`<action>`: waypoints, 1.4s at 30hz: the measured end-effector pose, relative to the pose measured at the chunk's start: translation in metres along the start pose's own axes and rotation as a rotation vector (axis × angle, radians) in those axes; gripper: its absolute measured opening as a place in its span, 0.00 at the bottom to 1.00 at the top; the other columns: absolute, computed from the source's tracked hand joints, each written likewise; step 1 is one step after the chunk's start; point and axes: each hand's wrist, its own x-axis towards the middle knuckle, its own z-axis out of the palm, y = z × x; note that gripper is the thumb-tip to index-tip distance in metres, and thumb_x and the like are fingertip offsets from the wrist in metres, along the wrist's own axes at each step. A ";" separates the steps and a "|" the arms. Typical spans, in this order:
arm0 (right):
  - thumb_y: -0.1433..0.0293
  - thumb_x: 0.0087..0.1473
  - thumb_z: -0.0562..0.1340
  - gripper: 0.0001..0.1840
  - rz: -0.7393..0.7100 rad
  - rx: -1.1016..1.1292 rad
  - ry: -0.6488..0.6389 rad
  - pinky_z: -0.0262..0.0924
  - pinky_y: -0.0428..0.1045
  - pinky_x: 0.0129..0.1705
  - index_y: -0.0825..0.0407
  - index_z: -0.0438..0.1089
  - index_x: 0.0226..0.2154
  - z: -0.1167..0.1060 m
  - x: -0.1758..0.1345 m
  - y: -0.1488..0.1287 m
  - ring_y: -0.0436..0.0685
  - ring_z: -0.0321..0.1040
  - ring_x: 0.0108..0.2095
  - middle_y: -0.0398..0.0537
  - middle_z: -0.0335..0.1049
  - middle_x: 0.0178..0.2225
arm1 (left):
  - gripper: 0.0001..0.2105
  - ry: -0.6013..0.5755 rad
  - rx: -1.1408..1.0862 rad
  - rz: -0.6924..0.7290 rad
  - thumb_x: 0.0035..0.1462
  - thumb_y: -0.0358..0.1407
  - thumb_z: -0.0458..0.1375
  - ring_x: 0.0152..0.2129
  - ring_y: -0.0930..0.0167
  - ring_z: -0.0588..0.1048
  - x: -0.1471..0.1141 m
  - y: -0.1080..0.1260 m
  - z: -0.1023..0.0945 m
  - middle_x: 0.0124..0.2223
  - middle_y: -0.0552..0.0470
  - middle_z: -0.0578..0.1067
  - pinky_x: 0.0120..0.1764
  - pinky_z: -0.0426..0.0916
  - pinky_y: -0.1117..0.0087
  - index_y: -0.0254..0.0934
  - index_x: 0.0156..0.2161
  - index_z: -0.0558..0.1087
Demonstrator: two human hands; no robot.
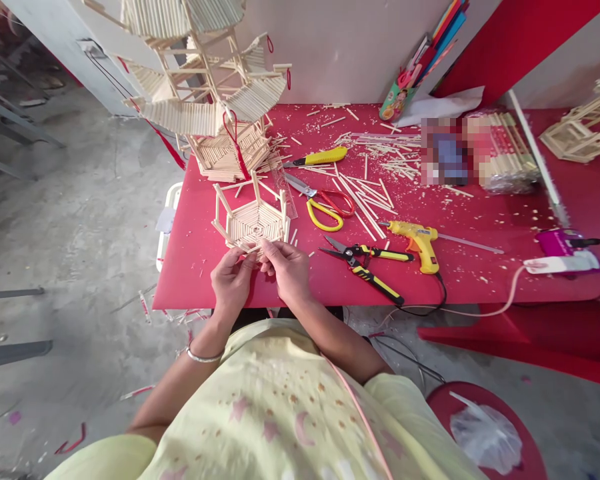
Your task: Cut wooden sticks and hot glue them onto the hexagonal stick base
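A hexagonal wooden-stick frame [257, 223], with a spiral-patterned base and upright posts at its corners, stands at the table's front left. At its near edge, my left hand [231, 277] is closed in a pinch. My right hand [289, 268] pinches just beside it, thumb against the same near edge. A short wooden stick [253, 251] shows between the fingertips of both hands; fingers partly cover it. Behind the frame rises a tall tiered wooden-stick pagoda [180, 117] with red tassels.
Right of the frame lie a yellow utility knife [325, 156], scissors [325, 204], black-yellow cutters [363, 257] and a yellow glue gun [416, 241] with its cord. Loose sticks [363, 197] and chips are scattered about the red table [185, 267]. A pen holder [395, 100] stands at the back.
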 end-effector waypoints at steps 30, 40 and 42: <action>0.51 0.52 0.72 0.20 0.020 0.063 -0.039 0.56 0.41 0.20 0.50 0.77 0.27 0.000 0.000 0.003 0.45 0.64 0.21 0.40 0.75 0.24 | 0.14 -0.014 -0.031 -0.011 0.58 0.43 0.68 0.46 0.64 0.81 -0.001 0.008 0.001 0.48 0.47 0.83 0.54 0.75 0.63 0.39 0.47 0.82; 0.49 0.52 0.72 0.21 0.122 -0.031 -0.151 0.58 0.43 0.18 0.50 0.81 0.36 -0.019 -0.020 -0.010 0.46 0.64 0.18 0.41 0.77 0.25 | 0.15 0.010 -0.014 -0.030 0.57 0.43 0.69 0.45 0.65 0.82 -0.003 0.003 0.000 0.50 0.46 0.83 0.50 0.77 0.65 0.38 0.47 0.82; 0.50 0.54 0.70 0.21 0.123 -0.159 -0.186 0.62 0.43 0.21 0.49 0.81 0.40 -0.035 -0.033 -0.019 0.48 0.67 0.20 0.43 0.78 0.26 | 0.16 0.019 -0.021 -0.030 0.56 0.43 0.69 0.45 0.64 0.82 -0.005 0.001 -0.001 0.52 0.45 0.82 0.47 0.79 0.65 0.37 0.48 0.81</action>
